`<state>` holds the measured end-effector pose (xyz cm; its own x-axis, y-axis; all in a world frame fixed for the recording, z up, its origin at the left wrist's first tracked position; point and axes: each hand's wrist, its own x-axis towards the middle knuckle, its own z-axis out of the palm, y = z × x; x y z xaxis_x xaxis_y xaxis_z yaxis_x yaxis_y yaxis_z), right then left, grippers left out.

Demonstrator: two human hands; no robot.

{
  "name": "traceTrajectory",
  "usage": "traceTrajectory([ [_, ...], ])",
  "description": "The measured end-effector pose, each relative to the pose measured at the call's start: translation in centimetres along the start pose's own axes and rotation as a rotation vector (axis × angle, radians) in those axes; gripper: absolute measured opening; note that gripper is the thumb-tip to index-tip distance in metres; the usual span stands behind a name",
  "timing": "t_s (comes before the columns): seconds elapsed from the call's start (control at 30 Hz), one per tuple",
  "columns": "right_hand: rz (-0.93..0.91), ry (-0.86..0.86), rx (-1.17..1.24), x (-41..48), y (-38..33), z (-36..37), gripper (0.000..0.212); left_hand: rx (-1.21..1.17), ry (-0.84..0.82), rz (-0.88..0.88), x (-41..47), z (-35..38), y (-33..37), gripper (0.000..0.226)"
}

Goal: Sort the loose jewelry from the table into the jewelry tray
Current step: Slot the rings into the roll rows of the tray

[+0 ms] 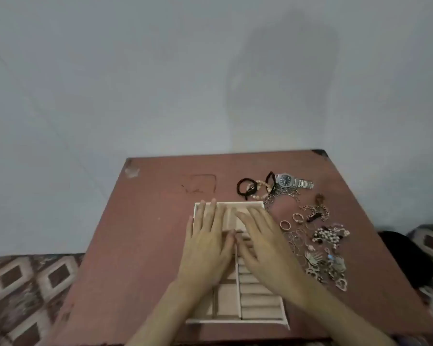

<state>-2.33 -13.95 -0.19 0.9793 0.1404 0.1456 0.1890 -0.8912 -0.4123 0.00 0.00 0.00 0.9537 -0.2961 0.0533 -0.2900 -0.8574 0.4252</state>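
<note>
- A person's left hand (208, 243) and right hand (263, 248) lie palm down, side by side, over the far half of a pale jewelry tray (235, 321) on a reddish-brown table (135, 245).
- Both hands are spread flat with straight fingers, gripping nothing; the thumbs nearly meet over the tray's middle divider. Whether the palms press on the tray or hover above it cannot be told.
- The tray's near half shows padded ring rolls on its right side and plain compartments on its left.
- The loose jewelry lies outside the tray, beyond it and to its right.
- Just past the tray's far right corner sit a black bracelet (244, 187), a pale beaded bracelet (260, 190), a silver wristwatch (293, 181) and a tangle of silver chain (283, 195).
- Along the tray's right side lie several rings (285, 224), a pearly beaded cluster (330, 234) and, nearer the person, a heap of small metal pieces (328, 267), too blurred to name singly.
- Patterned fabric (23, 283) lies left of the table, and a plain grey wall (135, 83) rises behind it.
</note>
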Motion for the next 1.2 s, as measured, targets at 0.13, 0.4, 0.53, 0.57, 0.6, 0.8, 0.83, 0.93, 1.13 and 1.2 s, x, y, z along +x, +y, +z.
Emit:
traceTrajectory([
  [0.13, 0.01, 0.022, -0.106, -1.3, 1.3, 3.6, 0.049, 0.066, -0.004, 0.016, -1.5, 2.7, -2.0, 0.072],
  [0.4, -0.062, 0.146, -0.214, -1.4, 1.7, 5.3, 0.052, 0.208, 0.09, 0.131, -1.9, 4.4, -3.1, 0.069],
  [0.53, -0.106, 0.188, -0.267, -1.2, 2.0, 5.6, 0.052, 0.252, 0.091, 0.119, -1.6, 4.6, -3.4, 0.084],
  [0.57, -0.126, 0.177, -0.294, -1.1, 1.9, 5.5, 0.052, 0.271, 0.098, 0.133, -1.5, 4.8, -3.4, 0.086],
  [0.6, -0.133, 0.15, -0.32, -1.1, 1.7, 5.4, 0.052, 0.289, 0.094, 0.15, -1.4, 4.9, -3.5, 0.088],
  [0.8, -0.1, 0.067, -0.254, -1.1, 1.5, 4.7, 0.049, 0.206, 0.059, 0.194, -0.5, 5.2, -4.3, 0.082],
  [0.83, -0.093, 0.064, -0.241, -1.1, 1.3, 4.6, 0.048, 0.232, 0.06, 0.187, -0.5, 5.1, -4.1, 0.074],
  [0.93, -0.08, 0.068, -0.228, -1.4, 1.2, 4.5, 0.047, 0.265, 0.094, 0.164, -1.0, 4.9, -3.6, 0.057],
  [1.13, -0.086, 0.084, -0.21, -1.3, 1.2, 4.4, 0.046, 0.19, 0.126, 0.136, -1.6, 4.2, -2.9, 0.048],
  [1.2, -0.087, 0.089, -0.215, -1.2, 1.3, 4.6, 0.046, 0.185, 0.127, 0.124, -1.7, 4.1, -2.7, 0.048],
])
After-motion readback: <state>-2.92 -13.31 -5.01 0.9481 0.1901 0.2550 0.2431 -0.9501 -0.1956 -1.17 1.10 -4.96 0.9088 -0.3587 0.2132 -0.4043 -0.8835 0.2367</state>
